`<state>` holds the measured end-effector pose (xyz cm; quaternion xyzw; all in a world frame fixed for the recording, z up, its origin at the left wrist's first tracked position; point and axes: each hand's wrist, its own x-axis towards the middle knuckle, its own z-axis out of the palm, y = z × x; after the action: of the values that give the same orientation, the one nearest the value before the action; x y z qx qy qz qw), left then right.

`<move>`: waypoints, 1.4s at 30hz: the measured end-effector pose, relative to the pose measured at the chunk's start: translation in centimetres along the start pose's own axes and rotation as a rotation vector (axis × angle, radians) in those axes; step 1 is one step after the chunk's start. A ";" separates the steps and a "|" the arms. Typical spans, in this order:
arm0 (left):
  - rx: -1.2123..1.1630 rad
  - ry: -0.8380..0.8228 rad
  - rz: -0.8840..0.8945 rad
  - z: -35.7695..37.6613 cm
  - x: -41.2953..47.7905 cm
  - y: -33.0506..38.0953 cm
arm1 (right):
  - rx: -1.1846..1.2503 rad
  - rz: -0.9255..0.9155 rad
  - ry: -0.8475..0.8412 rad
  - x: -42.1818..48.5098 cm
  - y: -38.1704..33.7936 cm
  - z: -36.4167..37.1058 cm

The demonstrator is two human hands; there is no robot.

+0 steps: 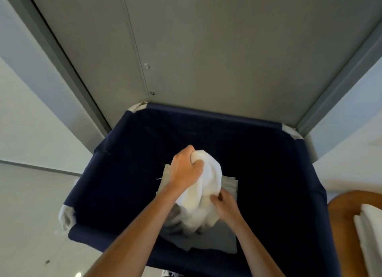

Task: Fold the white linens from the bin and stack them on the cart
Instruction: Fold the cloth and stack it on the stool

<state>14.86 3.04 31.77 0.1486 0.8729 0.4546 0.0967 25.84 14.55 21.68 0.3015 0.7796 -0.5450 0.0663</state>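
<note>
A bunched white towel [206, 185] hangs over the open navy fabric bin [268, 173]. My left hand [186, 169] grips its top end, fingers curled into the cloth. My right hand [224, 204] pinches the towel lower down on its right side. Beneath them, at the bottom of the bin, lie grey-looking flat linens [217, 239]. At the right edge, a stack of folded white linens [370, 231] rests on the wooden top of the cart [343, 214].
The bin stands against a grey metal door [206, 49] with a grey frame on both sides. Pale wall and floor [31, 214] lie to the left. White padded corners mark the bin's rim.
</note>
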 end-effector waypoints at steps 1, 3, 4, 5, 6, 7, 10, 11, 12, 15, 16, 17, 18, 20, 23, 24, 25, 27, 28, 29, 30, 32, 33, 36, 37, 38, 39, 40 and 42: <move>-0.018 0.031 -0.012 -0.6 0.4 0.1 | 0.061 -0.004 0.056 0.0 -1.2 -0.1; 0.009 0.033 -0.025 -1.6 1.4 -0.2 | 0.205 -0.026 0.157 0.0 -3.8 -0.6; 0.042 0.003 -0.030 -1.9 1.9 -0.6 | 0.264 -0.055 0.198 0.0 -5.1 -0.9; 0.081 -0.037 -0.041 -2.1 2.2 -1.0 | 0.302 -0.091 0.232 0.0 -6.4 -1.4; 0.123 -0.076 -0.052 -2.1 2.5 -1.4 | 0.320 -0.128 0.262 0.0 -7.4 -1.8; 0.163 -0.108 -0.060 -1.9 2.7 -1.8 | 0.327 -0.157 0.292 0.1 -8.5 -2.2; 0.212 -0.258 -0.116 -1.2 2.8 -2.7 | 0.358 -0.179 0.375 0.3 -10.6 -3.2; 0.242 -0.355 -0.138 -1.0 2.7 -2.7 | 0.365 -0.166 0.393 0.3 -10.9 -3.5; 0.297 -0.468 -0.141 -1.0 2.6 -2.7 | 0.367 -0.163 0.406 0.4 -11.0 -3.8; 0.394 -0.694 -0.168 -0.6 2.4 -3.2 | 0.341 -0.159 0.416 0.4 -11.0 -4.0; 0.389 -0.727 -0.194 -0.4 2.3 -3.5 | 0.353 -0.149 0.422 0.5 -11.0 -4.0; 0.365 -0.739 -0.230 0.1 2.2 -3.8 | 0.368 -0.131 0.425 0.6 -10.9 -4.0; 0.326 -0.739 -0.258 0.5 2.3 -4.0 | 0.374 -0.119 0.425 0.7 -10.9 -4.1; 0.241 -0.709 -0.288 1.3 2.3 -3.9 | 0.371 -0.100 0.421 0.7 -11.0 -4.3; 0.132 -0.488 -0.179 1.7 2.7 -3.1 | 0.346 -0.081 0.444 0.8 -10.8 -5.0; 0.117 -0.398 -0.129 1.6 2.9 -2.7 | 0.324 -0.080 0.456 0.8 -10.7 -5.2; 0.100 -0.337 -0.099 1.5 3.0 -2.4 | 0.303 -0.081 0.466 0.9 -10.5 -5.5; 0.054 -0.273 -0.071 1.4 3.4 -1.7 | 0.268 -0.071 0.473 1.1 -10.0 -6.0; 0.027 -0.252 -0.064 1.4 3.5 -1.2 | 0.246 -0.068 0.469 1.2 -9.9 -6.2; 0.001 -0.229 -0.050 1.5 3.6 -0.8 | 0.206 -0.066 0.452 1.4 -9.8 -6.3; -0.024 -0.204 -0.025 1.5 3.7 -0.2 | 0.147 -0.058 0.420 1.4 -9.7 -6.3; -0.058 -0.162 0.024 1.7 3.8 0.8 | 0.015 -0.001 0.299 1.7 -9.5 -6.1; -0.070 -0.152 0.041 1.9 3.8 1.3 | -0.049 0.029 0.226 1.8 -9.3 -5.9; -0.101 -0.135 0.068 2.0 3.5 2.4 | -0.189 0.026 0.061 2.2 -8.2 -4.8; -0.113 -0.131 0.071 2.0 3.5 2.7 | -0.234 0.027 0.047 2.2 -7.9 -4.4; -0.122 -0.128 0.075 1.8 3.4 3.0 | -0.269 0.030 0.055 2.1 -7.6 -4.0; -0.125 -0.127 0.082 1.7 3.4 3.3 | -0.293 0.037 0.083 2.2 -7.1 -3.6; -0.128 -0.133 0.091 1.5 3.4 3.6 | -0.308 0.027 0.128 2.1 -7.0 -3.3; -0.136 -0.151 0.107 1.1 3.4 4.0 | -0.353 -0.014 0.226 1.8 -6.8 -2.7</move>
<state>12.69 7.24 34.30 0.2222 0.8211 0.5047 0.1477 21.33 16.11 27.44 0.3387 0.8676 -0.3632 0.0265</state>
